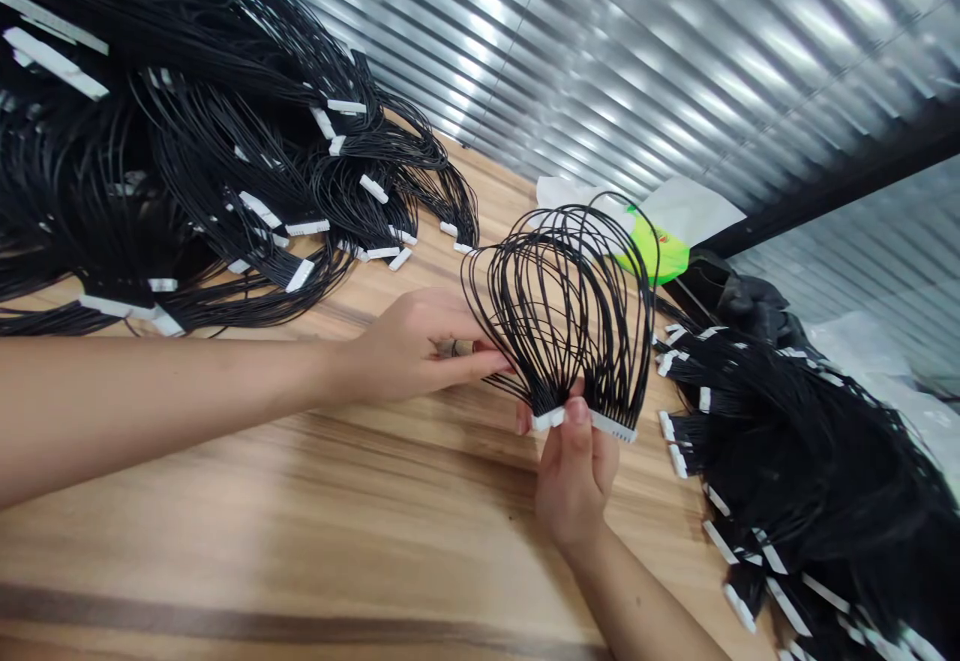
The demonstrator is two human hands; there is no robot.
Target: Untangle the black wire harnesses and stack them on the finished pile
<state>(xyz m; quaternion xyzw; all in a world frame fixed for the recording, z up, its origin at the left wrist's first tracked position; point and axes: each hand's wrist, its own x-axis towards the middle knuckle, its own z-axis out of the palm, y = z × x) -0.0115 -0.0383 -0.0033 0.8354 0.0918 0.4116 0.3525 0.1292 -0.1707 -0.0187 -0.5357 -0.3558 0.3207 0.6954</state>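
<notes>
Over the wooden workbench (300,501), right fingers (576,419) clamp a black wire harness (551,361); left fingers (480,366), together, touch it.

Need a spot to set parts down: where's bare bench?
Bare light-wood bench runs below the left hand and left of the right hand. Crowded: black wire harnesses with white connectors, upper left and right.
</notes>
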